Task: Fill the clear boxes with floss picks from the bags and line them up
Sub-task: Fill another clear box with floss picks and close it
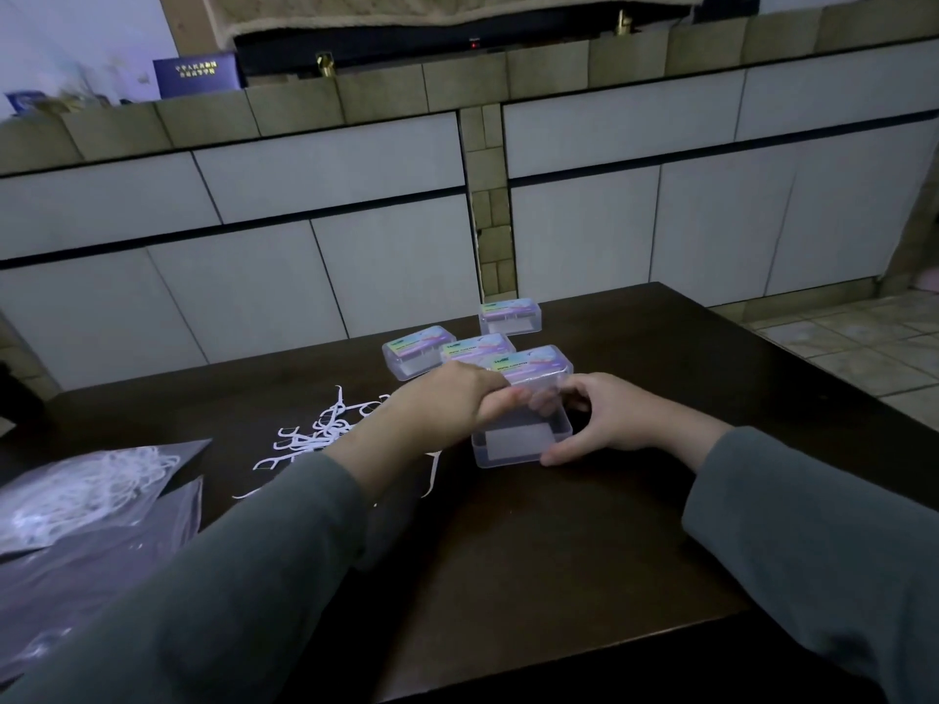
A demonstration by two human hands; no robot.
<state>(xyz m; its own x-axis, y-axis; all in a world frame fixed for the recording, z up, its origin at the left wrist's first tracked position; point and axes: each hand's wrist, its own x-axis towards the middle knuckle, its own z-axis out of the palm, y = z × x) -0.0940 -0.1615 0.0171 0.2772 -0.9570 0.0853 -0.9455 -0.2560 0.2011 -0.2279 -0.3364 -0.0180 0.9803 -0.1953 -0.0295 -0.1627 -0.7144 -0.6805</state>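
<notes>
A clear box (518, 442) stands open on the dark table (559, 551), its labelled lid (533, 365) tipped up behind it. My left hand (452, 398) reaches over the box's left rim, fingers curled on the lid's edge. My right hand (604, 419) grips the box's right side, thumb along the front corner. Three more clear boxes sit behind: one at the left (414, 353), one in the middle (475, 348), one farther back (510, 316). Loose white floss picks (310, 437) lie scattered left of the box. A bag of floss picks (86, 490) lies at the left edge.
A second flat plastic bag (91, 566) lies below the first, near the table's front left. White cabinet fronts (305, 276) run behind the table. A tiled floor (853, 343) shows to the right of the table edge.
</notes>
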